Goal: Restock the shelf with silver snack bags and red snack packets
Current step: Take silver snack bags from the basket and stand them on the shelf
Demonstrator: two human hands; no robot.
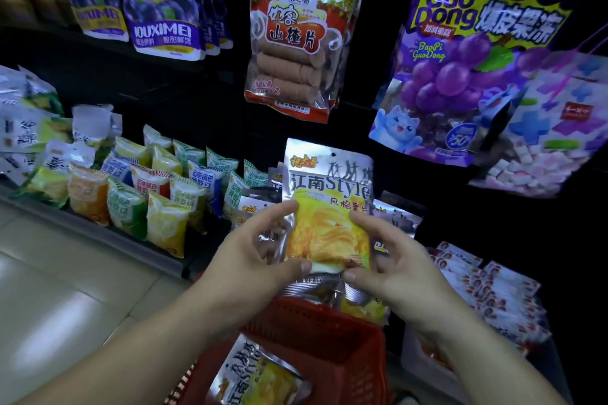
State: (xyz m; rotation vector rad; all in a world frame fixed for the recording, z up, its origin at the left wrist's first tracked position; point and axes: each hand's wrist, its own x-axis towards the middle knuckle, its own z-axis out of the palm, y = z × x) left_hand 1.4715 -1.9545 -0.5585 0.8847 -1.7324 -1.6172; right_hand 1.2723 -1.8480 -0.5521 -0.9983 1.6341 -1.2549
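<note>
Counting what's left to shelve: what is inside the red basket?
A silver snack bag lies in the red basket; more silver bags show at its far rim. The rest is hidden behind its wall, so no full count.

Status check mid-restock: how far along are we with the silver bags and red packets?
Done: shelved silver bags stand behind, and red packets lie stacked to the right. In hand: the left hand and right hand grip one held silver bag upright over the red basket, not yet shelved. Left: at least one spare silver bag lies in the basket; any red packets there are out of sight.
</note>
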